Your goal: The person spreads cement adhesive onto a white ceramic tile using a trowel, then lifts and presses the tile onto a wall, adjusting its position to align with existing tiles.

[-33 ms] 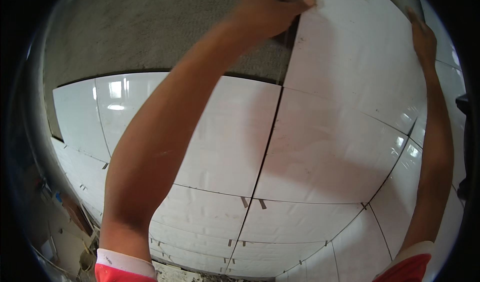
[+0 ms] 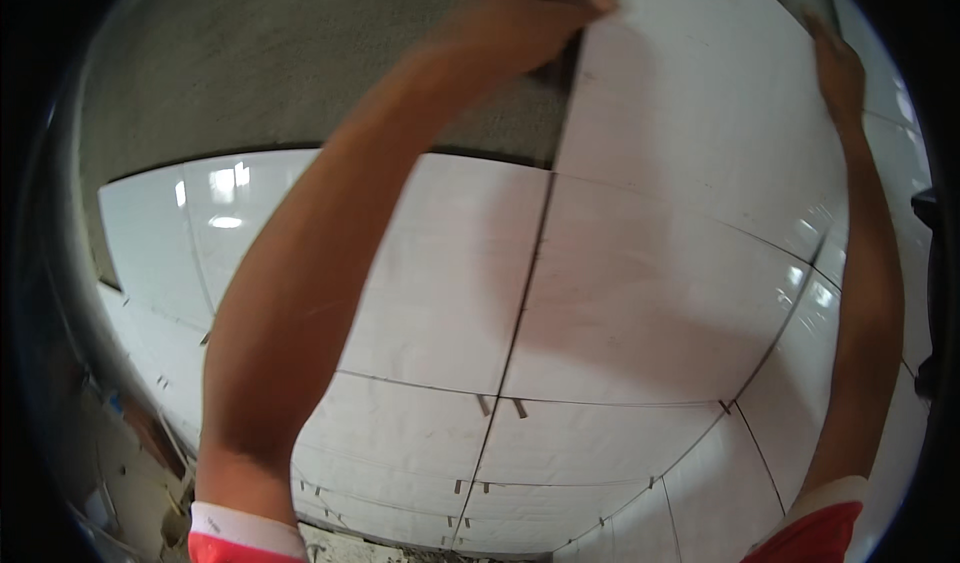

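Observation:
A large white glossy wall tile (image 2: pixel 715 93) stands at the upper right, above a row of laid tiles, its lower edge along their top. My left hand (image 2: pixel 535 18) grips its left edge, thumb on the white face and fingers curled behind, partly hidden. At the opposite edge, beside the corner, my right hand (image 2: pixel 838 68) holds the tile's side; its fingertips are blurred. Directly below is another white tile (image 2: pixel 640 293), with a dark joint on its left. My left forearm crosses in front of a neighbouring laid tile (image 2: pixel 460 263).
Grey rough mortar wall (image 2: pixel 270 73) spreads across the upper left. A tiled side wall (image 2: pixel 880 203) meets this one at the right corner. Small dark spacers (image 2: pixel 519 408) stick out of the lower joints. Blurred clutter (image 2: pixel 150 463) lies on the floor at the lower left.
The whole view has shifted slightly, so tiles and arms sit a little further left. Both hands stay at the same edges of the upper tile.

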A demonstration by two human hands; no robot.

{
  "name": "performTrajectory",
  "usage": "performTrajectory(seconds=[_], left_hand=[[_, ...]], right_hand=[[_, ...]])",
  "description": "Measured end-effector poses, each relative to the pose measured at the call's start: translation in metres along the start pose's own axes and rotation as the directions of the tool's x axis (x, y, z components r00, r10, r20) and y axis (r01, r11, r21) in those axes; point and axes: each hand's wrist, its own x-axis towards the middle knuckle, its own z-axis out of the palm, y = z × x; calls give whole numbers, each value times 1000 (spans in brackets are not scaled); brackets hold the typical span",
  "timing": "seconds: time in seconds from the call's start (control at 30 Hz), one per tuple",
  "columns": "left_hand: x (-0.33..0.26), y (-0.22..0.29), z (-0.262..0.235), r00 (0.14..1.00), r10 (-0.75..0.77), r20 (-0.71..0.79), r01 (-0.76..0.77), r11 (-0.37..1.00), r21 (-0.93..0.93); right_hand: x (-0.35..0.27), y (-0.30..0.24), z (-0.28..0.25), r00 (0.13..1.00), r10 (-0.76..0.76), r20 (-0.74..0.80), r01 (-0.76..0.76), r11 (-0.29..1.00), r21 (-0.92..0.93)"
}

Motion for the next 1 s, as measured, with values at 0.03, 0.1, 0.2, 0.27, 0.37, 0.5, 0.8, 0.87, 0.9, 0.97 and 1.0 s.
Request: performTrajectory(seconds=[0.03,0.1,0.2,0.27,0.37,0.5,0.8,0.87,0.9,0.97,1.0], left_hand=[[2,0,-2,999,-28,-29,29,998,63],[-1,-4,3,998,47,-44,-49,997,-54],[-10,-2,-1,998,58,-20,-55,993,103],[-13,-2,-1,996,88,-23,-85,989,123],[-6,-10,-2,998,56,4,-56,986,156],[6,-22,-3,1000,3,9,-4,993,120],[7,-29,1,992,84,-91,-55,959,278],[8,-29,-1,994,72,-81,-48,961,274],[9,-28,-1,995,68,-77,-44,958,283],[11,-28,-1,997,45,-62,-25,955,296],[10,-28,-1,998,27,-50,-10,954,300]], right_hand=[[1,-3,1,999,-22,-27,21,1000,-23],[1,-11,6,975,-98,-198,95,995,-25],[-1,-26,4,963,-124,-238,133,991,22],[-2,-39,-1,971,-102,-214,110,994,25],[-3,-49,-7,984,-22,-176,26,999,23],[-3,-52,-5,987,13,-158,-4,998,60],[1,-48,1,995,60,-79,-58,998,30],[1,-47,2,997,51,-60,-48,998,52],[1,-47,3,998,49,-47,-45,996,74],[3,-44,5,999,44,-25,-42,996,81],[5,-43,6,999,42,-17,-41,997,68]])
